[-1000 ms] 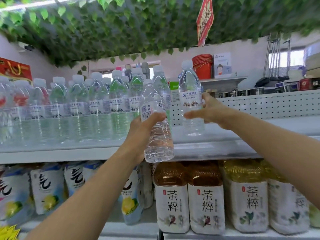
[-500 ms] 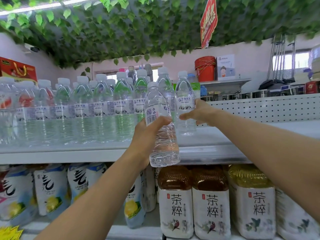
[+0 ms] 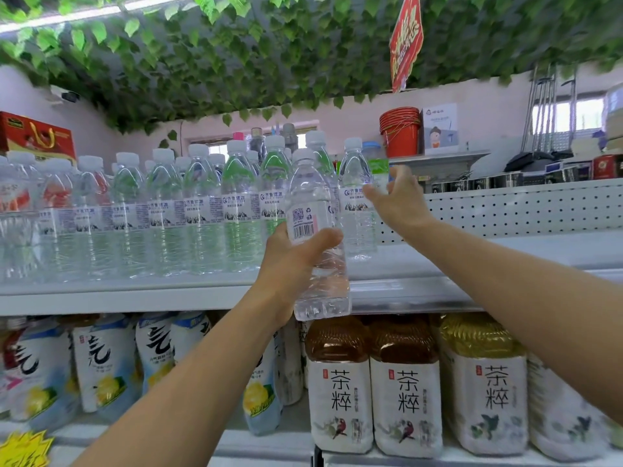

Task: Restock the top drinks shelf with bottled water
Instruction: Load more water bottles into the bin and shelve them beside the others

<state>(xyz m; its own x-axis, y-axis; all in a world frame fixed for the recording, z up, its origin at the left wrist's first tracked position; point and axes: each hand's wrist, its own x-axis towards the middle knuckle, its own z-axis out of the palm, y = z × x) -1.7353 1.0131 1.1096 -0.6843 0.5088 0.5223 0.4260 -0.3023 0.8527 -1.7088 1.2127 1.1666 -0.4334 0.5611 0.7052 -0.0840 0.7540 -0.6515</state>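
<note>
Landmark: the top shelf (image 3: 472, 261), with a row (image 3: 168, 214) of water filling its left part.
Left hand (image 3: 290, 261): wrapped round the middle of a bottle (image 3: 323, 274), thumb across the front just below the barcode.
Bottle: upright, cap up, held in the air in front of the shelf's lip. Its base hangs below the shelf surface, so it is not yet on the shelf.
Right hand (image 3: 401, 200): loosened, fingers spread, gripping nothing. The thumb tip is at the label of the end bottle (image 3: 357, 227); whether it touches, I cannot tell.
End bottle: stands on the shelf at the right end of the row, deeper in than the held one.
Key relation: bare shelf lies up and ahead of the bottle, beside the end bottle. The long axis is already vertical, so a lift over the lip and a push inward looks enough. The left hand carries; the right is nearer the slot but empty.
Change: a second ago the right hand gripped the end bottle, apart from the row. Now the bottle stands by the row and the grip has opened. The left hand's bottle hangs before the lip as before.
</note>
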